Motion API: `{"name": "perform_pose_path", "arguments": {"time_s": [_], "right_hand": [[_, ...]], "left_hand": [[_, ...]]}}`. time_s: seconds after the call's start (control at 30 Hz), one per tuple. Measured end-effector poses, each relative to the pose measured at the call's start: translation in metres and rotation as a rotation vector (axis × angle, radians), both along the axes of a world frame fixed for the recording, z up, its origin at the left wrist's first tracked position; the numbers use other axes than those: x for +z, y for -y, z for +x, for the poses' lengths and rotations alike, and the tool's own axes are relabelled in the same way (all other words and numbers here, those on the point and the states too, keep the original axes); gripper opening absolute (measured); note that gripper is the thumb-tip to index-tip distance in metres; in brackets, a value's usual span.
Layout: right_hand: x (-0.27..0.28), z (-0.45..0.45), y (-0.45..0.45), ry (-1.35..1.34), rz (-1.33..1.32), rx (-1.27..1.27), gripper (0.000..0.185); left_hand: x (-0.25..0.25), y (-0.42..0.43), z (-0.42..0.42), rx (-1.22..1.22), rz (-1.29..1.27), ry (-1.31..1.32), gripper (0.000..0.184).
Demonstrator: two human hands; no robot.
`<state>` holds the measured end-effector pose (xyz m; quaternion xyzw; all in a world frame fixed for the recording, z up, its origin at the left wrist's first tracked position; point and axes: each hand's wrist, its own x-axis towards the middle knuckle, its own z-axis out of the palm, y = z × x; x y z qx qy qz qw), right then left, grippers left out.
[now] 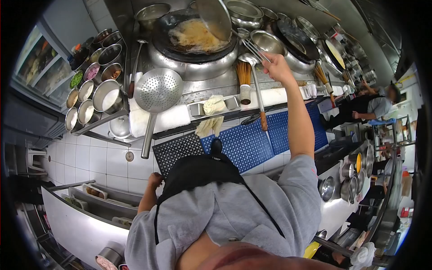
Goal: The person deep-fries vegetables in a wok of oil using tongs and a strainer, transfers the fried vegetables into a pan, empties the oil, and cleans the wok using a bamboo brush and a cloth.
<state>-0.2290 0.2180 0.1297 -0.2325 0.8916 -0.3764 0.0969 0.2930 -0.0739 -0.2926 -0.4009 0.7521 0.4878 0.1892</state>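
My right hand [276, 67] is closed around the metal handle of a round, grey skimmer [213, 20]. Its disc is tilted over the wok [162, 36], where pale yellow, bubbling liquid [195, 36] shows. Below this hand lies a ladle [256, 81] with a wooden handle end, next to a bamboo brush [244, 81]. My left hand [155, 180] hangs low beside my black apron [198, 173], away from the stove; its fingers are mostly hidden. A perforated strainer [158, 90] rests at the stove's front edge, its handle sticking out toward me.
Steel pots of ingredients [107, 96] crowd a stand at left. A cloth [213, 105] lies on the front ledge. More woks [294, 40] line the right. Blue mats [252, 150] cover part of the floor. Another person [373, 105] stands far right. Behind me is a steel counter [85, 216].
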Motion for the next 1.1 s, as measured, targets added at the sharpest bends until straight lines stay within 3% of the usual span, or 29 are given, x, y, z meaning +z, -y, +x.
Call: {"name": "perform_pose_path", "arguments": {"time_s": [0.2, 0.3, 0.4, 0.53, 0.67, 0.77, 0.9, 1.1], "right_hand": [[-0.052, -0.010, 0.039, -0.189, -0.061, -0.196, 0.036], [-0.075, 0.000, 0.066, -0.090, -0.164, -0.268, 0.032], [-0.102, -0.002, 0.078, 0.178, -0.278, -0.252, 0.025], [-0.122, -0.001, 0.086, 0.448, -0.478, -0.218, 0.019], [-0.138, -0.017, 0.090, 0.703, -0.679, -0.117, 0.019], [-0.143, -0.029, 0.092, 0.848, -0.703, -0.026, 0.019], [-0.124, -0.034, 0.087, 0.903, -0.603, 0.088, 0.023], [-0.088, -0.025, 0.060, 0.743, -0.455, 0.202, 0.026]], "left_hand": [[-0.042, 0.014, -0.026, -0.038, 0.000, -0.078, 0.020], [-0.043, 0.018, -0.032, 0.016, -0.018, -0.088, 0.022], [-0.056, 0.026, -0.027, 0.105, -0.080, -0.209, 0.020], [-0.029, 0.011, -0.008, 0.266, 0.044, -0.085, 0.018], [-0.019, 0.003, 0.014, 0.257, 0.064, -0.028, 0.015], [0.004, 0.000, 0.017, 0.220, 0.052, 0.006, 0.016], [-0.012, 0.004, 0.021, 0.277, 0.086, 0.025, 0.015], [-0.028, 0.013, 0.009, 0.213, 0.048, 0.021, 0.016]]}}
